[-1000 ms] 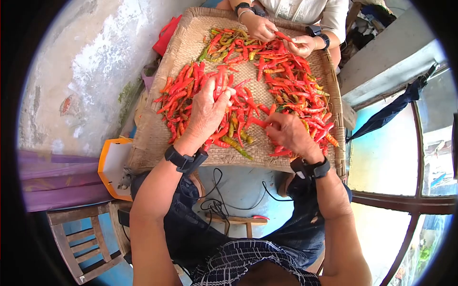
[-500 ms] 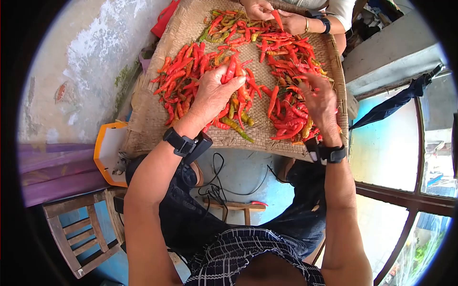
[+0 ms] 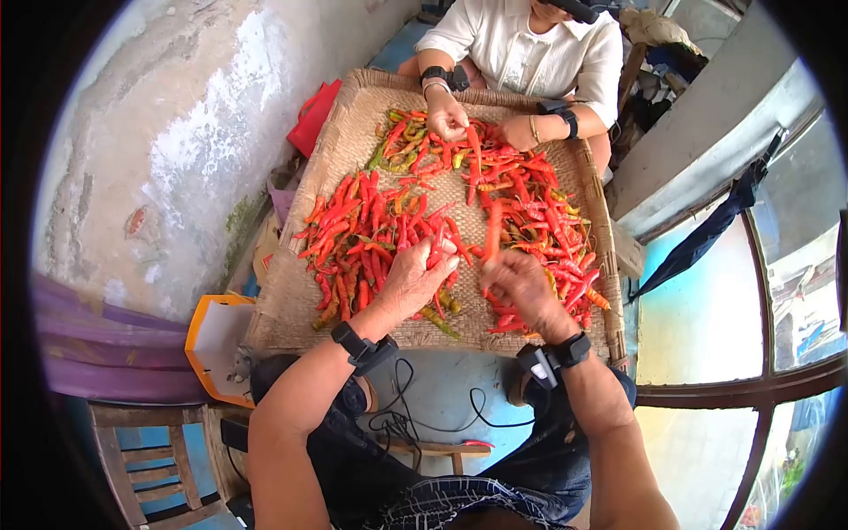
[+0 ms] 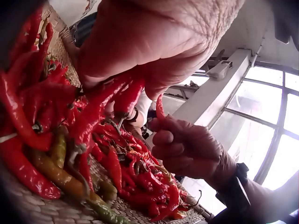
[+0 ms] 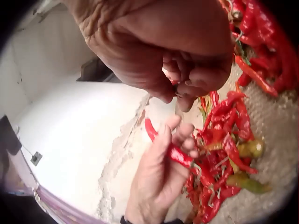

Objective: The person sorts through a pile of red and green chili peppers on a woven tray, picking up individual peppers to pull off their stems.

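My left hand point(image 3: 412, 281) holds red chili peppers in its curled fingers, over the left heap of chilies point(image 3: 340, 238). In the right wrist view, one held chili point(image 5: 180, 156) lies across the palm under the thumb. My right hand point(image 3: 523, 290) pinches a single red chili point(image 3: 493, 231) between thumb and fingers, with the chili pointing away from me. That hand is just right of my left hand, at the near edge of the right heap of chilies point(image 3: 543, 212). Greenish chilies point(image 4: 70, 179) lie below the left hand in the left wrist view.
A woven tray point(image 3: 265, 331) bears the heaps. Across it sits another person in a white shirt point(image 3: 521, 53), one hand point(image 3: 446, 115) at a red chili. A peeling wall point(image 3: 194, 132) stands left, a window point(image 3: 707, 291) right. Cables point(image 3: 402, 406) lie on the floor below.
My right hand went over the right heap, then came back toward my left hand with a chili pinched. The left hand keeps its hold. The head view now shows more of the other person.
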A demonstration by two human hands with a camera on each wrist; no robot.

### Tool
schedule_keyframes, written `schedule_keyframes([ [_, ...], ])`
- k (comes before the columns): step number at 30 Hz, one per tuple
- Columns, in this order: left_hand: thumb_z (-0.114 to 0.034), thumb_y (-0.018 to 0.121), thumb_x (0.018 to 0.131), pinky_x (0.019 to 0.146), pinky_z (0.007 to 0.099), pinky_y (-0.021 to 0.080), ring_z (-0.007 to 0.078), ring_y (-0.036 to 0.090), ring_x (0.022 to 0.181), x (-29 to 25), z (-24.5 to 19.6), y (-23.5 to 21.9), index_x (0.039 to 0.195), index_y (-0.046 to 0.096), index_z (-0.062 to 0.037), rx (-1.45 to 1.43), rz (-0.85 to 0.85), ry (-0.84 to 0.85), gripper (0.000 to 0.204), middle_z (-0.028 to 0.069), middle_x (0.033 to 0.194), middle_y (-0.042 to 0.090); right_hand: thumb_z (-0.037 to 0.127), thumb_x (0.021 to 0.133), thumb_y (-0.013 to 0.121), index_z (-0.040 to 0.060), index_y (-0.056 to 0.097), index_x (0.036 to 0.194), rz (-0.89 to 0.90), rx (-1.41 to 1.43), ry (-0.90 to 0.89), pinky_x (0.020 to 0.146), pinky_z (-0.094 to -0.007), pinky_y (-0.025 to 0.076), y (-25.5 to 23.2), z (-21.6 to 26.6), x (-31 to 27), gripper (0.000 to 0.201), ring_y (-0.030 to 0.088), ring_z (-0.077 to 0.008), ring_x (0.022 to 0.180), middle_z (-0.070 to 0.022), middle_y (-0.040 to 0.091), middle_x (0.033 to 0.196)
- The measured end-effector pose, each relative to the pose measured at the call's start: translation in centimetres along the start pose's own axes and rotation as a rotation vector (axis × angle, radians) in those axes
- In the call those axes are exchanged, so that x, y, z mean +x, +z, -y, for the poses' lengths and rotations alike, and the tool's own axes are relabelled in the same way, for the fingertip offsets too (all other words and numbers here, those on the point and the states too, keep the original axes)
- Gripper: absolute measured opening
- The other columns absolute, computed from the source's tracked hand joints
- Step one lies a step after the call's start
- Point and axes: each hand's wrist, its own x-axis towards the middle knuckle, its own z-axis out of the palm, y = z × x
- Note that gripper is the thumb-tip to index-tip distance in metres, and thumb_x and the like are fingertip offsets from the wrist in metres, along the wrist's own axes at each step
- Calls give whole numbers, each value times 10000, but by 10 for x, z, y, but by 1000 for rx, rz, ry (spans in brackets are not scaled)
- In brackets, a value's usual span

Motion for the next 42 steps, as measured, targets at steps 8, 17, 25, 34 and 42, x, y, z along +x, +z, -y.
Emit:
schedule_keyframes([
  [8, -441, 374, 971, 797, 286, 452, 139, 573, 838, 3, 6, -1, 1063, 581, 38, -175, 132, -92, 529, 89, 882, 632, 267, 919, 556, 17, 576, 1003, -262, 484, 72, 555, -230, 437, -6, -21, 7, 264, 542, -81, 669, -40, 623, 846],
  [17, -429, 354, 981, 919, 299, 412, 161, 538, 1036, -4, -3, 6, 1203, 516, 31, -308, 180, -91, 537, 104, 1102, 588, 174, 864, 640, -13, 613, 996, 90, -403, -301, 584, -289, 440, 39, -18, 3, 231, 525, -99, 667, 4, 565, 733],
  [25, -196, 631, 824, 768, 334, 471, 215, 594, 839, 7, 19, -4, 1145, 545, -24, 227, 63, 105, 375, 135, 949, 607, 249, 909, 584, 47, 603, 940, -202, 472, -49, 509, -213, 381, -13, 2, 15, 205, 473, -60, 557, 10, 554, 677],
  [34, -214, 682, 728, 837, 379, 394, 242, 455, 1015, -31, 16, 16, 924, 613, -40, 893, 407, 417, 271, 82, 984, 532, 168, 863, 591, -8, 507, 1162, -31, -443, -96, 681, -371, 489, -8, -32, 30, 357, 599, -255, 772, -144, 624, 898],
  [42, -114, 629, 727, 774, 388, 418, 257, 519, 902, -21, 26, 10, 836, 596, -45, 979, 311, 435, 133, 91, 843, 572, 141, 762, 653, 54, 480, 1219, -179, -1257, -255, 750, -467, 502, 8, -44, 34, 496, 567, -377, 950, -207, 477, 1116],
])
